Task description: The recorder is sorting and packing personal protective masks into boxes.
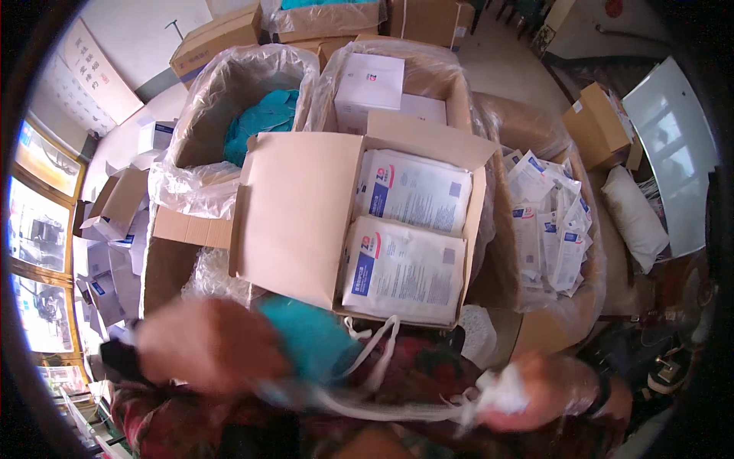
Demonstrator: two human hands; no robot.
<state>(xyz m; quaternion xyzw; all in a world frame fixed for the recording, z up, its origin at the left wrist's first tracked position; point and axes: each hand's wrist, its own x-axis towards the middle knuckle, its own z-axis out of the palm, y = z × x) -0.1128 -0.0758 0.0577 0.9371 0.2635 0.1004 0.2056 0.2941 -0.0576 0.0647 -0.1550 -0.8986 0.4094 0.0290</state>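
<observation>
My left hand (210,344), smeared by motion, is closed at the edge of a teal face mask (306,336) with white straps. My right hand (543,394) is closed around a bunch of the white straps (382,411), which stretch across in front of my body between both hands. Its fingertips are blurred. Just beyond the hands stands an open cardboard box (294,206), lid folded to the left. Inside lie two stacks of flat white packets, a far stack (417,191) and a near stack (405,268), with blue and red print.
A plastic-lined carton (199,115) at the far left holds teal masks (267,118). Beside it, another lined carton holds white boxes (368,80). At the right, loose white packets (554,222) fill a lined carton. Opened boxes (115,203) lie at the left.
</observation>
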